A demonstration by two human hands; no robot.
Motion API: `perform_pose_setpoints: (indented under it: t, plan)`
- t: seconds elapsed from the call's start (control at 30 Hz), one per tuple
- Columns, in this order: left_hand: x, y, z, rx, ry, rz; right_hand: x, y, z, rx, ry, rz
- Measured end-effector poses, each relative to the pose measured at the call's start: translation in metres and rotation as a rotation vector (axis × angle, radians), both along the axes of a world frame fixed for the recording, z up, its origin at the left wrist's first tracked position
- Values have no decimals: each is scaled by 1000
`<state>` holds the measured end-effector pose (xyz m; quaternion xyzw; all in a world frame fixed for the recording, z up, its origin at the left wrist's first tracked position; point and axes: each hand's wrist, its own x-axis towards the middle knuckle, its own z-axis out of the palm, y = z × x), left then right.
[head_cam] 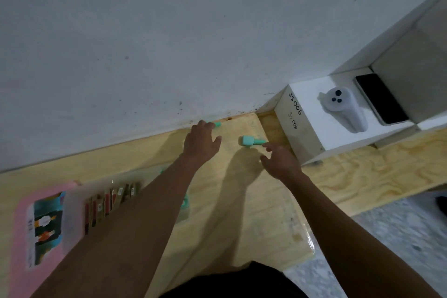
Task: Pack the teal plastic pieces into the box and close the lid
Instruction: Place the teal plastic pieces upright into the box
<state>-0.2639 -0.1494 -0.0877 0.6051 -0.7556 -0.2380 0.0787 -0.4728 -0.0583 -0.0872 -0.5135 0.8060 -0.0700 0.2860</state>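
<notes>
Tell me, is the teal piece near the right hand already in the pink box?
No, the teal piece lies on the wooden table just ahead of the right hand, well away from the pink box.

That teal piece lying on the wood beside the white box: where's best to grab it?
Probably pinch the teal piece by its narrow stem, coming from the right hand side: it lies flat, wide head pointing away, stem toward those fingertips.

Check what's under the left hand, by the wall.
One end of a teal piece sticks out past the left hand, at the wall. The hand covers the rest, so whether the fingers grip it is hidden.
</notes>
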Motion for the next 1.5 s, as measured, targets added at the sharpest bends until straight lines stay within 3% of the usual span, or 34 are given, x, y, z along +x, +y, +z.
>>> perform_pose_setpoints:
  t: [0.2, 0.53, 0.73, 1.03, 1.5]
  plan:
    - [-23, -39, -26, 50, -250, -70, -15, -28, -21, 2, 34, 110]
    - [-28, -47, -49, -47, -374, -102, -17, -36, -39, -17, 181, 188]
    - [-19, -40, -40, 62, -67, 7, -10, -29, -35, -83, 113, 150]
    - [5, -4, 18, 198, 456, 233, 23, -12, -2, -251, -257, -132]
    - [110, 81, 95, 174, 831, 329, 109, 37, 76, -398, -511, -134]
